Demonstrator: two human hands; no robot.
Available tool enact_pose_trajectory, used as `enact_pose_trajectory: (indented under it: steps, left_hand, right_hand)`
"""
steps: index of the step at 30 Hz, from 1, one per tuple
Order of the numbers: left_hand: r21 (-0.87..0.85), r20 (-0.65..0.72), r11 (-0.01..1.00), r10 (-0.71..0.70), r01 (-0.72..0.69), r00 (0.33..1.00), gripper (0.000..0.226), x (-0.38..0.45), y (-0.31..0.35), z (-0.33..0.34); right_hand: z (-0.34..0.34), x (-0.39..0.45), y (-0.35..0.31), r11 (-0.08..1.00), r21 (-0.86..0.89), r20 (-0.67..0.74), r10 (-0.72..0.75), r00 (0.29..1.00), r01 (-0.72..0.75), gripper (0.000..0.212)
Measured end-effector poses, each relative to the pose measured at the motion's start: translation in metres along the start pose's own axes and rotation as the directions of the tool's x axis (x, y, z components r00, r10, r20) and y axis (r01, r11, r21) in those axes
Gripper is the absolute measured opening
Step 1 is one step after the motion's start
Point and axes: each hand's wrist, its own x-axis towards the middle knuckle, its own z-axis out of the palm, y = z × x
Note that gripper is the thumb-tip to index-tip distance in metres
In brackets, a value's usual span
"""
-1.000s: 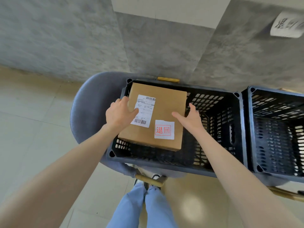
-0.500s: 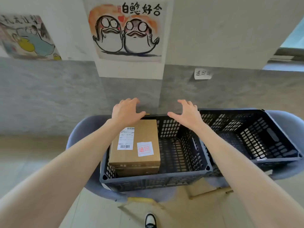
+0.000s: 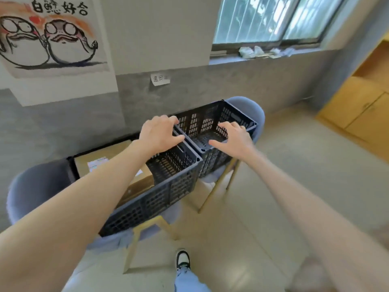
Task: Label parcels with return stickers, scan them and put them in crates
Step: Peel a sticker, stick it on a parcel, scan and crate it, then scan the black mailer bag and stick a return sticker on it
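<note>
Centre frame: left hand and right hand both raised over the crates, fingers spread and loosely bent, holding nothing; cardboard parcel lies in the left end of the near black crate, lower left of centre, partly hidden by the left forearm, white label facing up; second black crate just beside it, further back; each crate sits on a grey chair; paper note on the wall above.
</note>
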Motion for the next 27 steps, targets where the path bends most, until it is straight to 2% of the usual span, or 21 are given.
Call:
enact_pose_trajectory:
  steps: [7, 15, 21, 27]
  left_hand:
    - [-0.024, 0.082, 0.964, 0.266, -0.264, 0.961, 0.052, -0.013, 0.104, 0.019]
    - [0.008, 0.073, 0.843, 0.535, -0.537, 0.841, 0.048, -0.021, 0.248, 0.008]
    - [0.032, 0.076, 0.72, 0.69, -0.693, 0.72, 0.053, -0.053, 0.394, 0.0]
    - [-0.015, 0.021, 0.55, 0.835, -0.835, 0.55, 0.056, -0.133, 0.574, -0.003]
  right_hand:
    - [-0.041, -0.099, 0.068, 0.97, -0.052, -0.077, 0.232, 0.97, -0.237, 0.065]
    - [-0.107, -0.2, 0.148, 0.899, -0.057, -0.224, 0.413, 0.883, -0.435, 0.067]
    - [-0.167, -0.309, 0.225, 0.825, -0.089, -0.349, 0.5, 0.793, -0.559, 0.066]
    - [-0.24, -0.469, 0.309, 0.706, -0.073, -0.498, 0.586, 0.639, -0.705, 0.063]
